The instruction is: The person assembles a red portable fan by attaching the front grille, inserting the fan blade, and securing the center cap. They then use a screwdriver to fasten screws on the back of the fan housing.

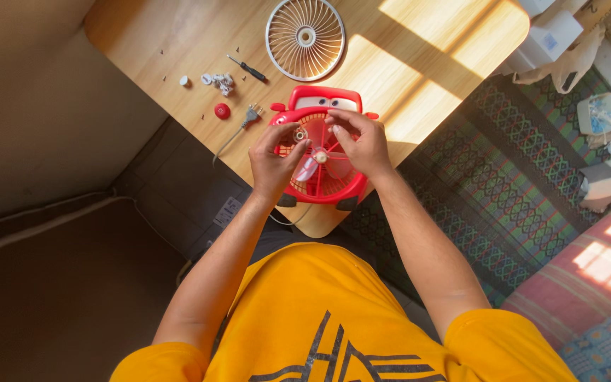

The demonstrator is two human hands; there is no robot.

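Both hands work at the hub of an opened red plastic car-shaped desk fan (317, 152).

The left hand (271, 164) pinches a small round silver part (300, 134); the right hand (362, 145) closes its fingertips over the pale hub, likely steadying the translucent pink blades (311, 168). Beyond the hands on the wooden bench (178, 42) lie the white round grille (305, 38), black screwdriver (247, 68) and tiny screws, too small to make out.

Open tabletop (419, 64) to the right of red fan (317, 152), sunlit, nothing on it, easy pass for right hand (359, 143). Left of fan cramped w/ plug (250, 115), red cap (222, 110), small white parts (219, 82), screwdriver (247, 68); left hand (271, 163) close by. Behind fan, white grille (305, 38) lying flat, blocking the far edge.
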